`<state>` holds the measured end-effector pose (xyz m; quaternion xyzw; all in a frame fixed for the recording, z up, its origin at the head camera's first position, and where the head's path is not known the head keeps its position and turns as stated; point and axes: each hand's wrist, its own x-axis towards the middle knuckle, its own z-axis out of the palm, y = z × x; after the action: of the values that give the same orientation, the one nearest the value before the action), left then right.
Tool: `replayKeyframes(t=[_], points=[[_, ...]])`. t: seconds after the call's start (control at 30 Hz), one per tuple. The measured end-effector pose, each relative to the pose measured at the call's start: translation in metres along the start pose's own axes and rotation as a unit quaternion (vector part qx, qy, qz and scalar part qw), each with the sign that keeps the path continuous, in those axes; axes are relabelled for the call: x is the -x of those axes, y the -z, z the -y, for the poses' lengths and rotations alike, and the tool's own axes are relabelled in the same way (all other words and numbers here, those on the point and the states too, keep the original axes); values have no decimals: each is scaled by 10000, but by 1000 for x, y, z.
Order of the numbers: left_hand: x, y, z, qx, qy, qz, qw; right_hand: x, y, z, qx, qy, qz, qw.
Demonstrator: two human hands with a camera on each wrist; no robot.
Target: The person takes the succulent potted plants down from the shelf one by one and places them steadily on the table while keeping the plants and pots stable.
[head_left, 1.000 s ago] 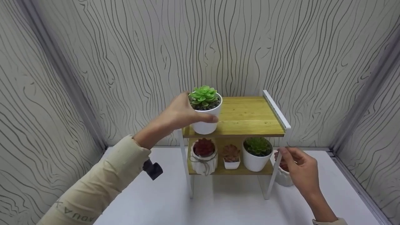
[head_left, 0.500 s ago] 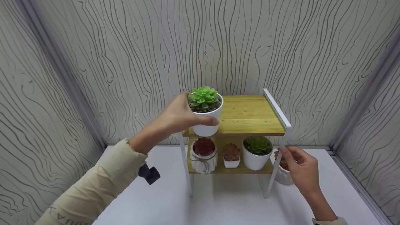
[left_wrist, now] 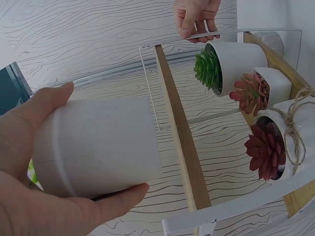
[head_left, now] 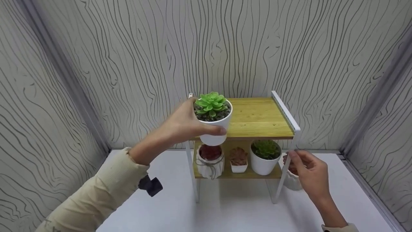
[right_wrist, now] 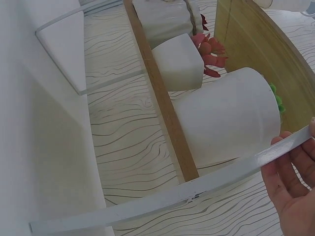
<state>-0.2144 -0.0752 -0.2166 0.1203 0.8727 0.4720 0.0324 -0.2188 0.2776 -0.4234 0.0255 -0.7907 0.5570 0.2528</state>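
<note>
My left hand [head_left: 185, 124] grips a white pot [left_wrist: 98, 145] with a bright green succulent [head_left: 211, 103], thumb across its front. In the left wrist view a gap shows between the pot's base and the top board [left_wrist: 179, 128] of a two-tier wooden shelf rack. In the head view the pot overlaps the board's front left edge. My right hand [head_left: 312, 174] pinches the rack's front right leg [right_wrist: 231, 173] with thumb and fingers. On the lower shelf [head_left: 225, 174] stand a twine-tied pot with a dark red succulent [left_wrist: 266, 147], a small square pot [head_left: 238, 167] and a white pot with a green succulent [head_left: 265, 161].
Behind the right hand, a pale pot [head_left: 292, 181] with a reddish plant stands on the white table [head_left: 154, 209], partly hidden. Wood-grain-patterned panels [head_left: 128, 64] enclose the back and sides. White metal rails [head_left: 285, 111] rise along the rack's ends.
My left hand has brought the potted succulent slightly toward me and down in the head view, off the top board's left part. The right hand keeps its place on the leg.
</note>
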Motion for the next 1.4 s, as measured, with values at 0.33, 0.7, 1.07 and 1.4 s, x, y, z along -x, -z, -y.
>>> replayKeyframes(t=[0.33,0.7,1.07,1.4], points=[[11,-5,3,143,-178,115,9997,0,-1,0,-46,-30,-63,10000],[25,-13,6,100,-309,191,9993,0,0,-1,-27,-99,-33,9999],[35,-17,11,98,-392,244,9989,2,-2,0,-66,-48,-46,10000],[48,-24,18,-49,-392,331,9987,1,-1,-1,-230,-105,-26,9997]])
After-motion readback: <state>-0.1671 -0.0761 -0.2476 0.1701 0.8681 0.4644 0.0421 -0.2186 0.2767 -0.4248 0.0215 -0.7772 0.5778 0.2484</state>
